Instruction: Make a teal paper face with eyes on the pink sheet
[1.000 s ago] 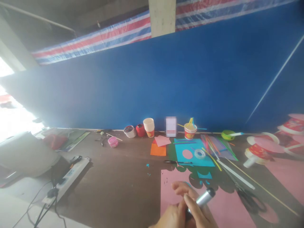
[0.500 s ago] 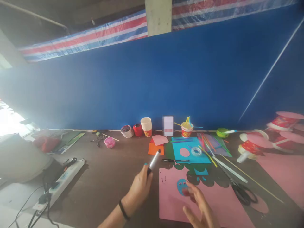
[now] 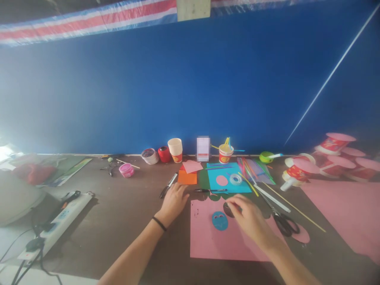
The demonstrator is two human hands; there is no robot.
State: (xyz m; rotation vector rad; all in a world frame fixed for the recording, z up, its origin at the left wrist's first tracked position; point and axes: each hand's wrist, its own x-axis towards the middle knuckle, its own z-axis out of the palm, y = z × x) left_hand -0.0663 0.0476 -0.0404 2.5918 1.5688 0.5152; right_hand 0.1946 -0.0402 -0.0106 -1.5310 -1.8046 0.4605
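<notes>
My left hand (image 3: pixel 174 201) lies palm down on the table with its fingers apart, just right of a white-and-black marker (image 3: pixel 168 185) and below an orange paper (image 3: pixel 187 178). Over the scalloped upper edge of a pink sheet (image 3: pixel 204 241), my right hand (image 3: pixel 245 211) has its thumb and fingertips together. Whether anything small is between them cannot be made out. To the left of that hand, a blue paper oval (image 3: pixel 219 225) with two eye shapes rests on the pink sheet. Above it lies a black pen (image 3: pixel 202 190).
Black scissors (image 3: pixel 286 225) and a thin stick (image 3: pixel 299 209) lie at right, near red cups with pink discs (image 3: pixel 335 143). Tape (image 3: pixel 236 179) sits on blue paper (image 3: pixel 215 186). Stacked cups (image 3: pixel 175 149) stand behind; a power strip (image 3: pixel 63 217) is at left.
The marker has gone from my left hand onto the table, and that hand has lowered. My right hand has moved up to the scalloped edge, its fingers now together. The camera view has shifted.
</notes>
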